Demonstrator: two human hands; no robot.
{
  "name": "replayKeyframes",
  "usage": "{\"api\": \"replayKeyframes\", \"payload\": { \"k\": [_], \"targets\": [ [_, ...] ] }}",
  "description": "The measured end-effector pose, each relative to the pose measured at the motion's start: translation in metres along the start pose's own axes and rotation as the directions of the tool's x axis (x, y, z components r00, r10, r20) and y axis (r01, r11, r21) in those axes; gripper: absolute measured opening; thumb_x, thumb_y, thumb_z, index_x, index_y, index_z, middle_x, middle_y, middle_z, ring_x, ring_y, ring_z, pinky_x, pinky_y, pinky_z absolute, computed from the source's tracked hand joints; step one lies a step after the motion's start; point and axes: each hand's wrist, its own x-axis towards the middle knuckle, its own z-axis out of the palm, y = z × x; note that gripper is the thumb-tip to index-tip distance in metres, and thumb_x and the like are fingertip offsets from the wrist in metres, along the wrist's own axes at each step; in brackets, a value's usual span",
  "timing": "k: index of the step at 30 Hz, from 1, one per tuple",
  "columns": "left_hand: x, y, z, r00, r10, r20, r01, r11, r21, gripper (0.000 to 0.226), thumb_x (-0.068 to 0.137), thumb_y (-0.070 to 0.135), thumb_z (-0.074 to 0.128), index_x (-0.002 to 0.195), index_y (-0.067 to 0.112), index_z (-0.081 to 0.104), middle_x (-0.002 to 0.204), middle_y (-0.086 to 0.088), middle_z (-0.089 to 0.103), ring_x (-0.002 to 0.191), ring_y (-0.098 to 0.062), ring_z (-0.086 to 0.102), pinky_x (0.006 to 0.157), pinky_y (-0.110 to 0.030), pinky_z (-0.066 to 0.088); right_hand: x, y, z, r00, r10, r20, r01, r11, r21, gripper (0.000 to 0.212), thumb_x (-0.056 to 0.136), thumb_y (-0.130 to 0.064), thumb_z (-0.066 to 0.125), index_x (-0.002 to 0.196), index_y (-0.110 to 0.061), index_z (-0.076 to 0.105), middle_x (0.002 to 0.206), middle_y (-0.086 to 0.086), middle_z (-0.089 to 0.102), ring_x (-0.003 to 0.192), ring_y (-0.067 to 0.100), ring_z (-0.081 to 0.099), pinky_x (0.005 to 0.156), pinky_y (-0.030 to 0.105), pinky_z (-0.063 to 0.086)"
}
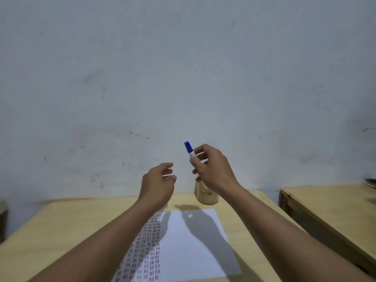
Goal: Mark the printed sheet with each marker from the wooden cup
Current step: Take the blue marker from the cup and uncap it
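Note:
My right hand [211,169] is raised above the table and grips a white marker with a blue cap [189,150], cap pointing up. Just below and behind that hand stands the wooden cup [206,197] at the table's far edge; its contents are hidden. My left hand [158,183] hovers to the left of the marker, fingers curled and apart, holding nothing. The printed sheet [183,241] lies flat on the table in front of the cup, its left part covered with rows of small red and dark marks, its right part blank and shadowed by my arms.
The light wooden table [67,231] stands against a pale wall [183,78]. A second wooden table [329,202] stands to the right across a narrow gap, with a dark object [370,182] at its far edge.

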Motion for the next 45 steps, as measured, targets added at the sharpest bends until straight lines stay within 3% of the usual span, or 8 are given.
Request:
{"api": "replayKeyframes", "payload": {
  "k": [4,10,14,18,22,26,35,45],
  "targets": [
    [-0.011,0.011,-0.03,1.0,0.021,0.02,-0.017,0.984,-0.18,0.042,0.09,0.014,0.066,0.129,0.027,0.064,0.109,0.004,0.073,0.102,-0.015,0.069,0.09,-0.04,0.06,-0.021,-0.005,0.009,0.996,0.008,0.086,0.003,0.992,-0.125,0.006,0.094,-0.029,0.065,0.098,-0.031,0.069,0.086,-0.01,0.07,0.071,0.013,0.073,0.075,0.044,0.061],
    [-0.029,0.022,-0.054,0.992,0.076,0.097,-0.042,0.947,-0.317,0.022,0.089,0.006,0.07,0.106,0.017,0.077,0.094,-0.009,0.078,0.092,-0.024,0.075,0.081,-0.037,0.063,-0.04,-0.022,0.014,0.992,0.007,0.126,0.01,0.991,-0.133,0.014,0.092,-0.023,0.067,0.103,-0.026,0.075,0.087,-0.009,0.069,0.074,0.02,0.072,0.07,0.048,0.061],
    [-0.037,0.027,-0.06,0.997,0.055,0.048,-0.031,0.914,-0.405,0.011,0.09,0.004,0.068,0.095,0.009,0.076,0.085,-0.013,0.078,0.087,-0.022,0.077,0.078,-0.037,0.063,-0.052,-0.027,0.018,0.999,0.008,-0.049,-0.011,0.998,-0.055,0.017,0.09,-0.027,0.067,0.107,-0.029,0.069,0.101,-0.01,0.067,0.076,0.012,0.07,0.078,0.047,0.06],
    [-0.046,0.03,-0.064,1.0,0.009,0.026,0.005,0.863,-0.506,0.007,0.092,0.004,0.067,0.093,0.003,0.073,0.086,-0.016,0.078,0.087,-0.024,0.077,0.079,-0.038,0.063,-0.082,-0.041,0.027,0.974,0.157,-0.162,-0.128,0.977,0.173,0.031,0.093,-0.038,0.065,0.079,-0.011,0.071,0.063,-0.009,0.06,0.055,0.012,0.052,0.054,0.037,0.053],
    [-0.056,0.03,-0.071,0.996,-0.003,0.095,0.05,0.87,-0.49,0.009,0.093,0.006,0.066,0.097,0.001,0.072,0.092,-0.017,0.078,0.09,-0.026,0.076,0.08,-0.041,0.064,-0.096,-0.052,0.039,0.865,0.473,0.164,-0.441,0.563,0.699,0.032,0.094,-0.041,0.068,0.09,-0.01,0.073,0.065,0.0,0.054,0.052,0.011,0.046,0.044,0.022,0.044],
    [-0.063,0.022,-0.079,0.986,0.012,0.165,0.051,0.926,-0.375,0.01,0.093,0.01,0.067,0.096,0.004,0.074,0.095,-0.018,0.076,0.092,-0.024,0.076,0.078,-0.038,0.064,-0.095,-0.053,0.052,0.815,0.476,0.33,-0.434,0.124,0.893,0.015,0.092,-0.017,0.073,0.086,-0.004,0.068,0.06,0.002,0.059,0.046,0.007,0.054,0.043,0.015,0.049],
    [-0.062,-0.025,-0.097,0.99,-0.133,0.056,0.143,0.954,-0.265,0.008,0.087,0.014,0.075,0.088,0.008,0.079,0.088,-0.014,0.077,0.087,-0.025,0.075,0.071,-0.034,0.063,-0.101,-0.033,0.068,0.884,0.428,0.186,-0.381,0.432,0.817,0.017,0.096,-0.017,0.068,0.083,-0.007,0.066,0.065,0.002,0.058,0.056,0.009,0.056,0.055,0.018,0.055],
    [-0.055,-0.116,-0.102,0.985,-0.156,-0.08,0.175,0.91,0.375,0.038,0.094,0.005,0.051,0.127,0.011,0.069,0.134,-0.011,0.066,0.123,-0.028,0.061,0.102,-0.035,0.049,-0.109,-0.013,0.085,0.882,0.417,0.22,-0.452,0.617,0.644,0.015,0.096,-0.018,0.066,0.092,-0.005,0.071,0.075,0.004,0.056,0.061,0.01,0.053,0.055,0.02,0.053]
  ]
}}
